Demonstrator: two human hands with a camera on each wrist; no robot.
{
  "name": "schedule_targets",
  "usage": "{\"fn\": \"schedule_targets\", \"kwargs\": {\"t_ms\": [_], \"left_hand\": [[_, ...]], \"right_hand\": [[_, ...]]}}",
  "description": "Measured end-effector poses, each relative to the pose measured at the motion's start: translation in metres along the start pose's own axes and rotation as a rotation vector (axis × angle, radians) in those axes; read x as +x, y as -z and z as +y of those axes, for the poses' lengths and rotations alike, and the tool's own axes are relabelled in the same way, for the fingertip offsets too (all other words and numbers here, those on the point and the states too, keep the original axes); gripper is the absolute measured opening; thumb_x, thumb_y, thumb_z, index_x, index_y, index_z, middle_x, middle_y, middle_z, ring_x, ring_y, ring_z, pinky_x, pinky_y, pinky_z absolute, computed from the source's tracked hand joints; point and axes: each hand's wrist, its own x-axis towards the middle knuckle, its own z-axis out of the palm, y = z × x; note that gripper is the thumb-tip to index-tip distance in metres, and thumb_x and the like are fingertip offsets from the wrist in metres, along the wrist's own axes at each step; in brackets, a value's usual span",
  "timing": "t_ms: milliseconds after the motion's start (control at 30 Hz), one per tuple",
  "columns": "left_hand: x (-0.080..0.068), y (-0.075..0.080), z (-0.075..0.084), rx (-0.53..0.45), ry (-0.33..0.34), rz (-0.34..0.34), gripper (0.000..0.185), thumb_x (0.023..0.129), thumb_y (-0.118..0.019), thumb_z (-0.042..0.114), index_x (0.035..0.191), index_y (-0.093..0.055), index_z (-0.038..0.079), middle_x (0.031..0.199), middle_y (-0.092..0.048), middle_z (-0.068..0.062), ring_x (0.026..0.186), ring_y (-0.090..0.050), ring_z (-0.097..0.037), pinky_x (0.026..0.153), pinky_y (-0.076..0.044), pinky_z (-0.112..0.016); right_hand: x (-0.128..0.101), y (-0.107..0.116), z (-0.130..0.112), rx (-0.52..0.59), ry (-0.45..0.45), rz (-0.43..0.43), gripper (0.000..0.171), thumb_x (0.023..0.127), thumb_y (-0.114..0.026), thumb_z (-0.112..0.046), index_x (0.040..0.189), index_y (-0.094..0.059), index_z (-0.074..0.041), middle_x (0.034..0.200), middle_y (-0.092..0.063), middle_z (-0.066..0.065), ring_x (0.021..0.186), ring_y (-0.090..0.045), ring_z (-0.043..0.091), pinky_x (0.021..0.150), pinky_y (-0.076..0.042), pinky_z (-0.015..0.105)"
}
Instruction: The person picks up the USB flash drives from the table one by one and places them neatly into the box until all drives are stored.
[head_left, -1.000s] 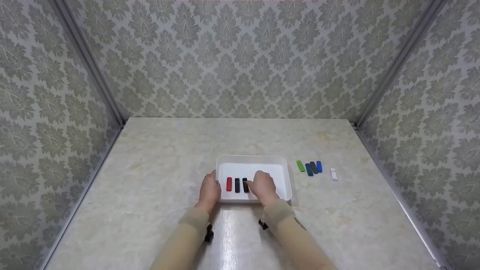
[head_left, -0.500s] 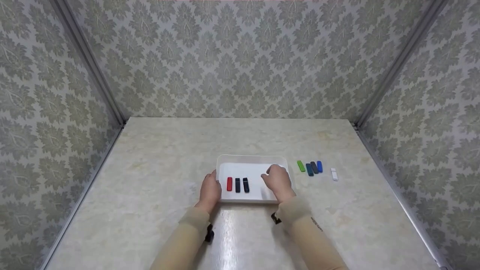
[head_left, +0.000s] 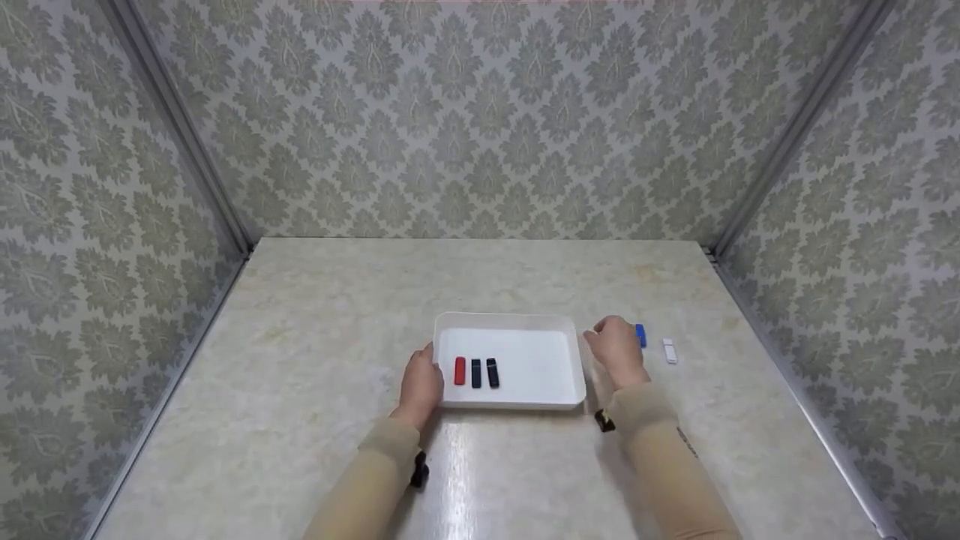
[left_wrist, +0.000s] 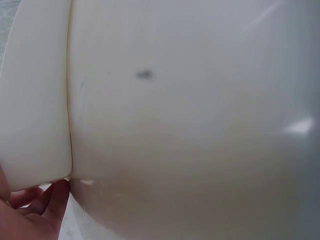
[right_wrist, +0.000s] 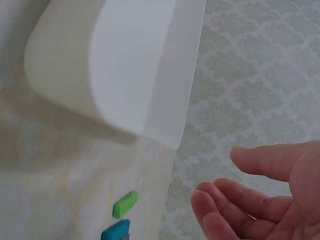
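Right hand (head_left: 617, 349) off the white tray's (head_left: 510, 321) right rim, grip loose and empty, fingers relaxed over the green stick (right_wrist: 125, 204) and teal stick (right_wrist: 115, 231), long axes toward the worktop's far edge. Left hand (head_left: 420, 384) touching the tray's left wall; red stick (head_left: 460, 370) and two black sticks (head_left: 484, 373) inside.

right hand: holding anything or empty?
Empty. The right hand shows relaxed, open fingers with nothing in them, above the green piece on the table.
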Motion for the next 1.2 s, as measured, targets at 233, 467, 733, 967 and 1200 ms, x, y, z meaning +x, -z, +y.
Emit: {"fn": "schedule_targets", "kwargs": {"t_ms": [233,467,733,967,1200], "left_hand": [[-0.001,0.001,0.001,0.020,-0.020,0.012,0.046,0.104,-0.045,0.000,0.150,-0.048,-0.001,0.133,-0.062,-0.020,0.131,-0.058,-0.034,0.116,-0.047,-0.050],[-0.002,0.001,0.001,0.021,-0.027,0.015,0.046,0.104,-0.046,-0.001,0.150,-0.050,-0.001,0.132,-0.063,-0.020,0.131,-0.059,-0.035,0.117,-0.047,-0.049],[-0.002,0.001,-0.001,0.008,-0.028,0.022,0.047,0.104,-0.046,-0.001,0.150,-0.049,-0.001,0.133,-0.062,-0.020,0.131,-0.058,-0.035,0.117,-0.046,-0.050],[-0.002,0.000,-0.003,0.016,-0.036,0.016,0.047,0.103,-0.047,-0.002,0.149,-0.048,-0.004,0.137,-0.061,-0.024,0.134,-0.056,-0.039,0.118,-0.045,-0.051],[0.000,0.002,-0.001,0.032,-0.044,0.023,0.046,0.102,-0.047,-0.002,0.149,-0.050,-0.003,0.131,-0.063,-0.023,0.130,-0.059,-0.037,0.116,-0.047,-0.050]], "right_hand": [[0.019,0.022,0.046,-0.020,0.040,0.096,0.036,0.100,-0.058,-0.020,0.115,-0.068,0.011,0.109,-0.072,0.030,0.094,-0.071,0.041,0.087,-0.060,0.053],[0.033,0.034,0.082,-0.040,-0.022,0.124,0.038,0.101,-0.057,-0.016,0.120,-0.063,0.017,0.119,-0.066,0.037,0.107,-0.067,0.049,0.094,-0.058,0.058],[0.041,0.037,0.115,-0.161,-0.055,0.196,0.031,0.098,-0.057,-0.012,0.088,-0.066,0.016,0.101,-0.065,0.040,0.101,-0.061,0.055,0.094,-0.052,0.062],[0.042,0.030,0.131,-0.123,-0.182,0.152,0.037,0.102,-0.055,-0.015,0.111,-0.064,0.019,0.122,-0.054,0.043,0.117,-0.051,0.057,0.099,-0.049,0.062],[0.046,0.025,0.137,-0.131,-0.235,0.103,0.042,0.103,-0.055,-0.019,0.118,-0.061,0.019,0.124,-0.052,0.044,0.122,-0.048,0.059,0.100,-0.049,0.063]]}}
